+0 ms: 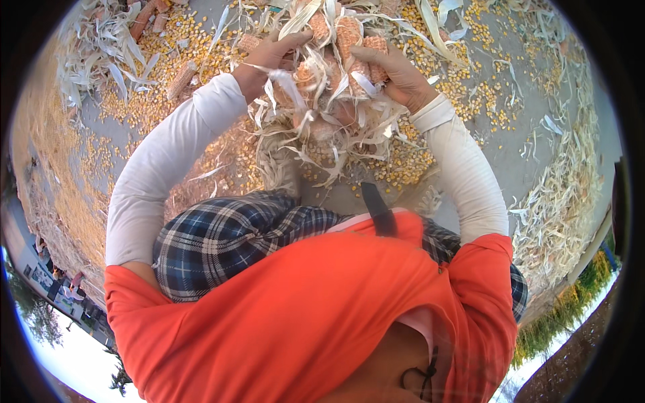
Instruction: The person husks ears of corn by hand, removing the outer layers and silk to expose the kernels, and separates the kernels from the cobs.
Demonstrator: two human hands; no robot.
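Note:
At the top centre my two hands clasp a bundle of shelled corn cobs [348, 38] and pale dry husks from either side. My left hand [269, 60] is on the bundle's left, its fingers partly hidden by cobs and husks. On the right side, my right hand [398, 75] has its thumb across a reddish cob. Loose husks [327, 136] hang and lie just below the bundle, some blurred. Yellow corn kernels [403, 163] are scattered on the grey ground beneath and around. One bare cob [182, 80] lies left of my left hand.
A husk pile with cobs [108, 45] lies at the upper left. Kernels spread over the ground [453, 80] on both sides. More husks [559, 201] form a long heap at the right. My knee in plaid cloth [211, 242] is close below. People [73, 289] appear far off at the left.

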